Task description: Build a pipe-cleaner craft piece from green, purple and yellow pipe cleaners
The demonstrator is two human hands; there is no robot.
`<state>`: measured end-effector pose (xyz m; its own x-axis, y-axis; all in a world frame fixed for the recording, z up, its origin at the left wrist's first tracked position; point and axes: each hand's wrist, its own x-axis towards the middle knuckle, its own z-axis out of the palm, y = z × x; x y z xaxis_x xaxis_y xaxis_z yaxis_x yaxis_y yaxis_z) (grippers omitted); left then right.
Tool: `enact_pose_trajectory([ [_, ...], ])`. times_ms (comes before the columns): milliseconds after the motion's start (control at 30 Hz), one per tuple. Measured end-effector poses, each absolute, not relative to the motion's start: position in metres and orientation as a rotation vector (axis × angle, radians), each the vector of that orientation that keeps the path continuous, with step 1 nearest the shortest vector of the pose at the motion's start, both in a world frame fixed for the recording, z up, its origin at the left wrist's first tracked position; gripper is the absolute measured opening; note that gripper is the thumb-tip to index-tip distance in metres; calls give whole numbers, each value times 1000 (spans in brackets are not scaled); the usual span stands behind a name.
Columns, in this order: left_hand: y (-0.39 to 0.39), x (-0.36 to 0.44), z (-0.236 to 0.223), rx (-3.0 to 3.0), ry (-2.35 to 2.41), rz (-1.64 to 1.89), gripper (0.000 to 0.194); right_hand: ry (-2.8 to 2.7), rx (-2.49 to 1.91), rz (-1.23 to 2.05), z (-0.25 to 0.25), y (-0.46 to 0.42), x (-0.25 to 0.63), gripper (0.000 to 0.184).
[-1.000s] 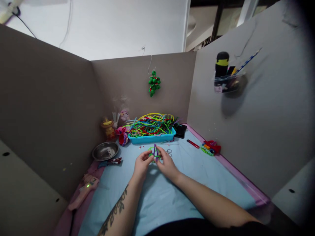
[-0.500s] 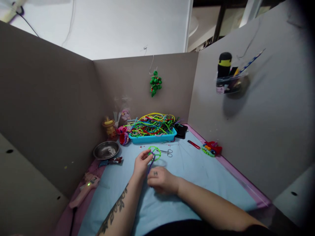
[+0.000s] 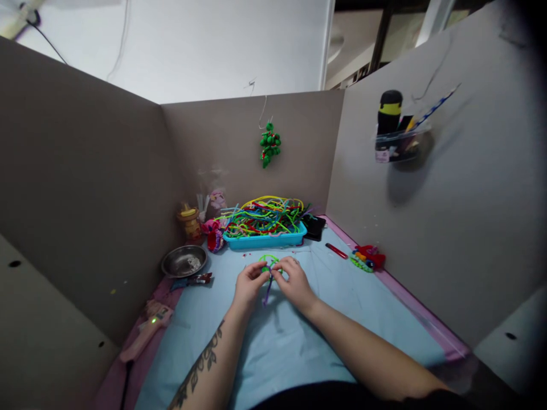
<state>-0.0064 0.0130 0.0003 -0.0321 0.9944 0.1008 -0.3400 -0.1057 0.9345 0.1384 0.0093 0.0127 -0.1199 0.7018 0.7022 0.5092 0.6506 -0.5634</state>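
Between both hands is a bright green pipe cleaner ring with a purple pipe cleaner on it; the purple end hangs down toward me. My left hand pinches the piece from the left, thumb against fingers. From the right, my right hand pinches it too, its fingertips almost touching the left ones. Fingers cover the spot where purple meets green. The scissors lying behind the piece are now hidden by my right hand.
A blue tray heaped with colourful pipe cleaners stands at the back. To the left are a metal bowl, a small wrapper and a pink glue gun. At right lie a red cutter and a colourful pipe cleaner piece.
My right hand has moved up and forward from the purple pipe cleaner's lower end to the ring, where it now pinches beside my left hand. The left hand has barely moved.
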Motion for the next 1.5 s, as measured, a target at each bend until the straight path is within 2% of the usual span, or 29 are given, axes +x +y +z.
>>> enact_pose_trajectory([
  [233, 11, -6, 3, 1087, 987, 1456, 41, -1781, -1012, 219, 10, 6, 134, 10],
  [567, 10, -7, 6, 1080, 940, 1464, 39, -1702, -1010, 309, 4, 9, 132, 6],
  [867, 9, -6, 6, 1106, 989, 1467, 61, -1736, -997, 262, 3, 11, 133, 10],
  [1333, 6, -2, 7, 1153, 964, 1423, 64, -1756, -993, 251, 0, 21, 134, 19],
  [1500, 11, -8, 4, 1065, 962, 1482, 68, -1763, -885, 328, 2, 20, 139, 12],
])
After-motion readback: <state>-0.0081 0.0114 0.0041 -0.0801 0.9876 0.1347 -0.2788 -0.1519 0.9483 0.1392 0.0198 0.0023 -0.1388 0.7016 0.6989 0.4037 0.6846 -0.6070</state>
